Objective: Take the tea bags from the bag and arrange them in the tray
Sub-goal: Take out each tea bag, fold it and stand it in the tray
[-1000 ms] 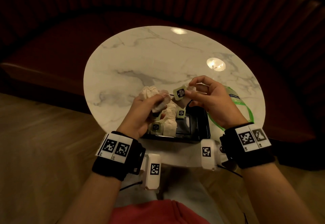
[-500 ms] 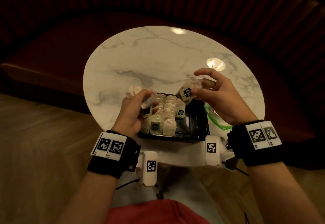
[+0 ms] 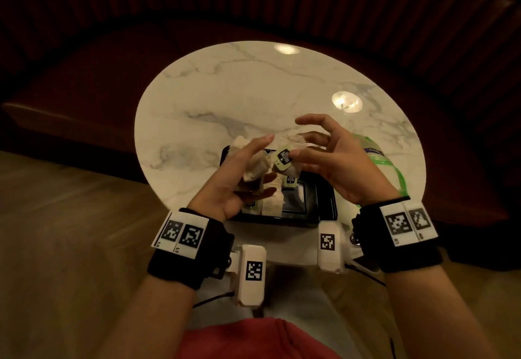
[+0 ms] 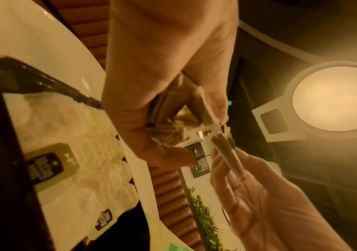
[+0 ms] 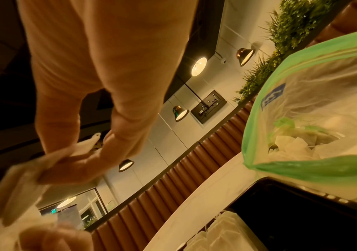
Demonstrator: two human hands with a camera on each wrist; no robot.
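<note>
- Head view, left of the tray [image 3: 327, 212]: my left hand [image 3: 239, 178] grips a clump of tea bags [image 3: 255, 168] above the tray's left side, index finger extended.
- Above tray centre: my right hand [image 3: 332, 161] pinches one tagged tea bag [image 3: 284, 158], other fingers spread.
- Step, as judged: separating one bag from the clump. Next: free its string, then seat it beside the rows.
- Right of the tray: only the right wrist view shows bags remaining inside the green-rimmed bag [image 5: 315, 129].
</note>
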